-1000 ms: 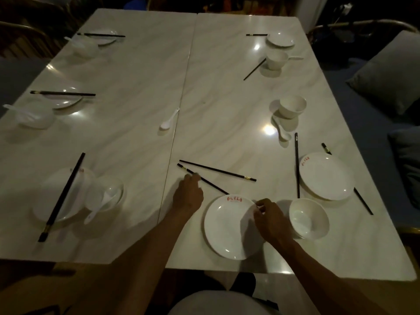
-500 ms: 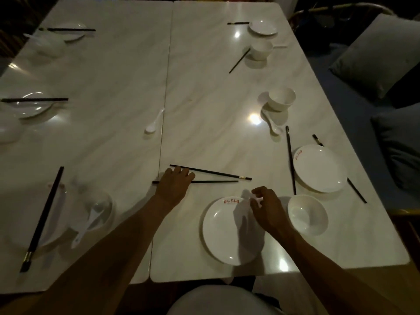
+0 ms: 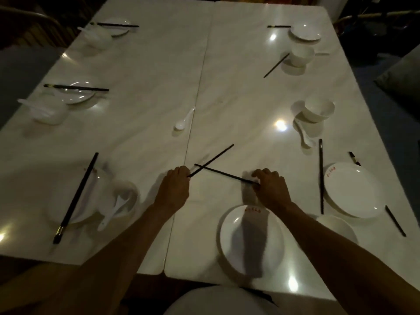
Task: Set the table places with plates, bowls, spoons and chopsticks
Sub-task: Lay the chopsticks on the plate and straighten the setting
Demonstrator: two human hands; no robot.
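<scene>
Two black chopsticks are held above the white table (image 3: 147, 71), one per hand, crossed near the table's centre seam. The left hand (image 3: 173, 189) is curled round the near end of one chopstick (image 3: 212, 159), which is angled up and away to the right. The right hand (image 3: 271, 188) pinches the right end of the other chopstick (image 3: 223, 175), which runs leftwards and passes the first close to the left hand. A white plate (image 3: 252, 241) with red lettering at its far rim is seen just below the right hand, near the table edge. A white bowl (image 3: 338, 226) is partly hidden behind the right forearm, just beside that plate. Further right, a second plate (image 3: 353, 189) is flanked by single chopsticks. A loose spoon (image 3: 184, 119) lies on the seam, well beyond the hands. Place settings with plates, bowls and chopsticks are laid along the left side.
</scene>
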